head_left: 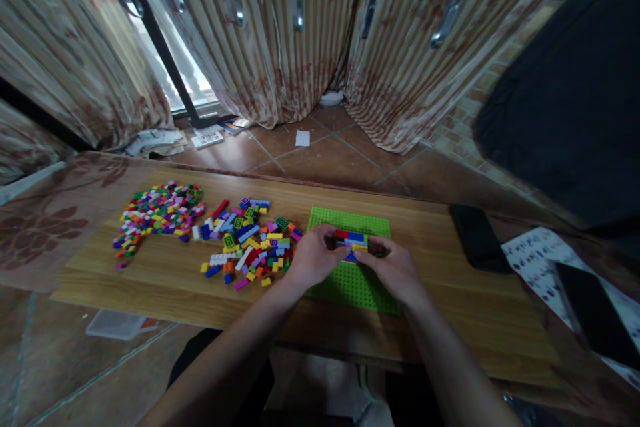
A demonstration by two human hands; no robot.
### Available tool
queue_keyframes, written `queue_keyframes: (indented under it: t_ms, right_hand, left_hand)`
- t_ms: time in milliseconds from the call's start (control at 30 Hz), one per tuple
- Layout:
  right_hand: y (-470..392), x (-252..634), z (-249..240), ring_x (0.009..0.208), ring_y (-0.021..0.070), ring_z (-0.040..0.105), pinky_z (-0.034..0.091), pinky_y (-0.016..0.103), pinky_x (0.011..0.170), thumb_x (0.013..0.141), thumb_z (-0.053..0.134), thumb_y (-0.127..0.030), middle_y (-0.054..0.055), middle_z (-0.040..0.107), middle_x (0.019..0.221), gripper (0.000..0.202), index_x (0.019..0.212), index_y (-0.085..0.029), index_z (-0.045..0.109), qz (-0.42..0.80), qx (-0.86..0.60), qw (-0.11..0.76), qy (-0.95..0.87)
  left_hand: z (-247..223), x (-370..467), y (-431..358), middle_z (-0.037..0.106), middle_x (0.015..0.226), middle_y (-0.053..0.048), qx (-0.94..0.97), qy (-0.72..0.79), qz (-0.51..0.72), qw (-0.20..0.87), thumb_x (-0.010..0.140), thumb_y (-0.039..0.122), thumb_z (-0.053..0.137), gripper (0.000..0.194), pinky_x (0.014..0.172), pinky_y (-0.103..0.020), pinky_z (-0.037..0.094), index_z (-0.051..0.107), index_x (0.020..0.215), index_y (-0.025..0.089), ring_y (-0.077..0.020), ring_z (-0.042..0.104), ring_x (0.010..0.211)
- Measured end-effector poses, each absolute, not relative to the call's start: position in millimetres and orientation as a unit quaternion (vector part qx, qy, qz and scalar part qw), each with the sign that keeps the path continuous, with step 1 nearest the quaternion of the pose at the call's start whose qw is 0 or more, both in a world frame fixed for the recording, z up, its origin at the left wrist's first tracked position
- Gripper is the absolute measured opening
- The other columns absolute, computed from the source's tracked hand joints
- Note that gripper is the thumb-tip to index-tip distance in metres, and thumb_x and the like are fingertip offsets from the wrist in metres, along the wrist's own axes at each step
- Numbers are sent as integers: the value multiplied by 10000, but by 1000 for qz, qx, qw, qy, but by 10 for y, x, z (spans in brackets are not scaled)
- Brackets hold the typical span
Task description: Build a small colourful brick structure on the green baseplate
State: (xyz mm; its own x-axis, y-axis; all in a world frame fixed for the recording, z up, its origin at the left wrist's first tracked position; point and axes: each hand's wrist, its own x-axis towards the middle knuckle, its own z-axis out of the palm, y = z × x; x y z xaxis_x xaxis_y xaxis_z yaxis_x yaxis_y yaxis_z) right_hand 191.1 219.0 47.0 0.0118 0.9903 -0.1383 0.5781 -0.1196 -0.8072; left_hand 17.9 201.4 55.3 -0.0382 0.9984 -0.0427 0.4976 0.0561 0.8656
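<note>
A green studded baseplate (357,290) lies on the wooden board in front of me. Over its middle is a small block assembly (356,238) with red, blue, white and yellow bricks. My left hand (317,255) grips the assembly's left side, its thumb at the near edge. From the right, my right hand (393,263) closes on the other side, thumb also at the front. Between the thumbs a blue piece (351,256) shows. Whether the assembly is attached to the baseplate cannot be made out.
Mixed bricks (250,247) spread left of the baseplate, and a pile of smaller pieces (163,210) lies farther left. A black phone (479,238) rests at the board's right end. Beyond it are a printed sheet (537,260) and another dark device (597,310).
</note>
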Motion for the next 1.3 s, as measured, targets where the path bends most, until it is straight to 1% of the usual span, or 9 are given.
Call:
queue_keyframes:
  t_ms: [233,467,600,733,833,967,1033,1167,1300]
  right_hand:
    - [2229,1913,450,747,215,657,489,357,701,596,764,-408,76,718,835,455,962,-147,698,375,-649,291,-595]
    - [2204,1898,436,731,207,647,491,358,703,636,735,-388,66,712,807,418,978,-154,684,359,-638,297,-613]
    - [2163,1901,395,785,224,648,486,377,730,698,689,-426,92,710,866,460,1062,-146,657,324,-626,288,-648]
    - [2178,1949,396,782,218,642,481,370,725,697,697,-447,87,710,870,476,1072,-155,653,333,-610,287,-660]
    - [2211,1998,457,670,173,616,468,311,628,716,665,-504,56,700,798,460,1027,-166,667,398,-593,295,-635]
    - [2234,2024,533,476,103,494,360,237,443,765,555,-591,32,662,707,466,893,-158,669,471,-606,321,-555]
    - [2237,2020,535,469,97,477,336,225,418,756,557,-601,37,657,711,468,856,-155,663,467,-615,343,-535]
    - [2247,2018,506,477,98,471,332,216,409,771,534,-592,49,660,730,485,928,-152,668,454,-617,389,-511]
    - [2269,2053,487,461,93,452,336,218,424,783,533,-503,19,629,668,409,964,-160,661,425,-615,443,-495]
  left_hand:
    - [538,214,2044,687,801,-31,585,648,336,354,718,271,648,228,623,-247,452,670,914,156,-154,614,697]
    - [567,254,2044,676,778,-30,590,668,316,327,714,244,639,194,627,-253,455,663,882,151,-159,612,697]
    - [570,263,2026,683,877,-60,594,676,312,306,718,249,641,254,713,-289,471,653,947,141,-184,622,793]
    - [560,249,2008,679,915,-63,604,666,321,298,724,253,644,264,765,-301,469,643,964,144,-190,616,852]
    - [531,200,2018,683,877,-40,609,642,337,322,747,293,635,278,723,-276,474,638,990,157,-171,620,800]
    - [458,104,2078,694,846,-40,592,606,364,387,813,374,577,314,656,-255,482,646,1012,142,-153,623,708]
    - [426,67,2108,699,877,-51,582,603,383,390,837,367,545,299,678,-254,489,655,991,136,-156,632,741]
    - [441,49,2117,698,876,-42,585,602,387,381,863,321,495,258,698,-242,491,659,959,147,-155,635,775]
    - [530,82,2077,697,875,-36,585,613,389,361,872,283,473,237,701,-238,492,650,972,162,-154,641,775]
